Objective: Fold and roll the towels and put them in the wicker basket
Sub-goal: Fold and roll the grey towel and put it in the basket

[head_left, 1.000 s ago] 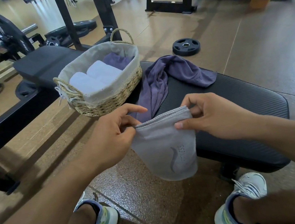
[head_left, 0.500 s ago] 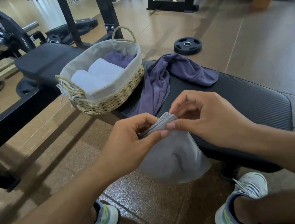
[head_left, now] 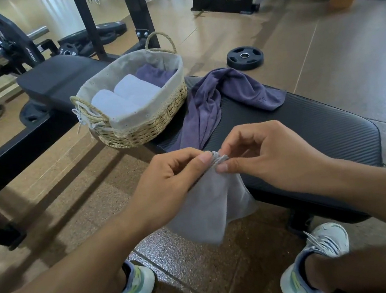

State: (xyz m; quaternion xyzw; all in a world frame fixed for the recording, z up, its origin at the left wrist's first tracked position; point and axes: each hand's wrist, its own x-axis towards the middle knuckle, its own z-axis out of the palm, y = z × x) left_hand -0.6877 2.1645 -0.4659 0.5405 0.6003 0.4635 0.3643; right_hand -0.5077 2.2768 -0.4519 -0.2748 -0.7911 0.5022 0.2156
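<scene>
Folding the grey towel, corners pinched together

Holding the grey towel (head_left: 209,201) in the air at near centre, just in front of the black padded tabletop (head_left: 308,130), with the rest of the cloth hanging down toward the floor. Left hand (head_left: 167,184) and right hand (head_left: 270,157) meeting at the top edge, fingers (head_left: 204,157) of both curled and pinching the gathered corners between thumb and forefinger.

Doing this fold well probably means matching the corners squarely before letting either pinch go, keeping the hanging part free of twist, then laying the halved cloth flat on the tabletop for rolling. Risk of a skewed edge if one corner slips.

Looks thin, soft and limp, pale grey, doubled over with a stitched hem bunched at the pinch.

Standing further off to the left on the tabletop, the wicker basket (head_left: 150,130) with rolled towels already inside; lying loose to its right, a purple towel (head_left: 229,91), not yet folded.
</scene>
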